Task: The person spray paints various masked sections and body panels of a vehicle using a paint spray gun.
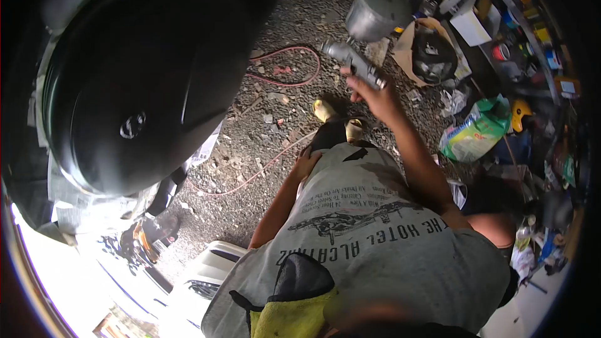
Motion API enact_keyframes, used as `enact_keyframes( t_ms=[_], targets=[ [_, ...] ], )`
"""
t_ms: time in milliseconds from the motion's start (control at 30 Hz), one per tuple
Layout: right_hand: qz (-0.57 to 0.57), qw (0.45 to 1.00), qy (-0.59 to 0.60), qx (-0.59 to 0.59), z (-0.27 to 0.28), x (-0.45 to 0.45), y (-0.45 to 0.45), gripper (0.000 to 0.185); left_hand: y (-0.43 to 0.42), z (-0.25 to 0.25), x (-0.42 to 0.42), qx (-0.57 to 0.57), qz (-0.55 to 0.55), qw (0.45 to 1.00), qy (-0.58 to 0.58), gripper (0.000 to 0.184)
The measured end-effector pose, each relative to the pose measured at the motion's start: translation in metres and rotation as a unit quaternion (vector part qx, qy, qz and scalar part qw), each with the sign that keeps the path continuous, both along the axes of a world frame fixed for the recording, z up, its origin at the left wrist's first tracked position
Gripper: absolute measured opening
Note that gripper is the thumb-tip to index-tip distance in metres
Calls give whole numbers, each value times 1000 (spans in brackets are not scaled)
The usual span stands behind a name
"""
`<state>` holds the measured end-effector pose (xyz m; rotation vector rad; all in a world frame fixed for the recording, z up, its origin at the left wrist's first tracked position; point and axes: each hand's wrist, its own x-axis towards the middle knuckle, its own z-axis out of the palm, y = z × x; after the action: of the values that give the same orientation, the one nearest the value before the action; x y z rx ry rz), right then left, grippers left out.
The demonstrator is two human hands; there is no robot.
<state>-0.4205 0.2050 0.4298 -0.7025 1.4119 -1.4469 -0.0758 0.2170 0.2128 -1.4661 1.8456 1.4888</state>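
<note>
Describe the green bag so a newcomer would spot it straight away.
Start from the right hand holding the spray gun over the gravel. Farther right, below the paper bag in view, lies the green bag. Its shiny, printed plastic sets it apart from that plain brown paper.

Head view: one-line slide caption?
Spray gun in the right hand, left hand resting on the leg, a glossy dark panel alongside, debris scattered on the ground.
</note>
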Motion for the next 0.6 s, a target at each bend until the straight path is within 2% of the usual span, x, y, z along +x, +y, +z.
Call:
enact_keyframes(
  t_ms=[100, 133, 167, 200, 267, 300, 400, 467, 533, 600],
  targets=[
    [-12, 997, -72, 15, -16, 26, 17, 41, -11, -61, -1, 82, 44, 995, 30, 85],
    [-1, 996, -71, 52, -17, 30, 17, 24, -17, -89, 3, 108, 56, 992, 39, 85],
    [13, 994, -55, 92, -14, 30, 14, 24, -19, -122, 7, 135, 84, 984, 80, 79],
    [30, 990, -36, 130, -9, 28, 8, 24, -34, -115, -1, 134, 29, 988, 66, 77],
    [12, 992, -34, 124, -9, 26, -9, 25, -65, -88, -25, 125, -69, 989, 40, 72],
    [8, 992, -35, 123, -13, 22, -20, 26, -62, -131, -15, 64, -62, 995, 46, 62],
    [15, 997, -34, 70, -26, 10, -48, 27, -104, -45, -60, 63, -180, 980, -51, 45],
    [15, 997, -18, 79, -31, 2, -65, 24, -109, -52, -57, -19, -248, 969, 11, 33],
    [4, 998, -1, 63, -28, -3, -80, 22, -108, -55, -52, -66, -265, 962, 27, 25],
    [49, 998, 50, 1, -42, -13, -84, 21, -103, -62, -56, -82, -230, 970, 5, 21]
  ],
)
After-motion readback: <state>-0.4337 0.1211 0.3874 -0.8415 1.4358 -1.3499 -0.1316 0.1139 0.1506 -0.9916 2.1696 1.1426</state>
